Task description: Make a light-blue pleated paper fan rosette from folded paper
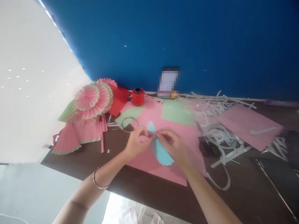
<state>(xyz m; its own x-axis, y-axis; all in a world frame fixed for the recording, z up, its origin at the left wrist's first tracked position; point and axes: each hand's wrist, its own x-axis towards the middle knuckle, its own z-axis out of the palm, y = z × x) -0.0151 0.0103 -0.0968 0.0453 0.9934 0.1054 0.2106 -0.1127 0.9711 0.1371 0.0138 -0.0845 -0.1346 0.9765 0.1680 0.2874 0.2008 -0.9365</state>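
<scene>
A light blue pleated paper fan (161,151) is held over a large pink sheet (151,155) on the brown table (149,189). My left hand (135,143) pinches the fan near its middle from the left. My right hand (174,144) pinches it from the right, fingertips meeting the left hand's. Both hands are closed on the folded paper. The picture is slightly smeared by motion.
Finished pink pleated rosettes and fans (92,99) lie at the left. A red spool (138,96) stands by the blue wall. Green paper (176,112), another pink sheet (249,124), white paper strips (219,137), a thin ring (129,124) and a dark tablet (277,177) lie around.
</scene>
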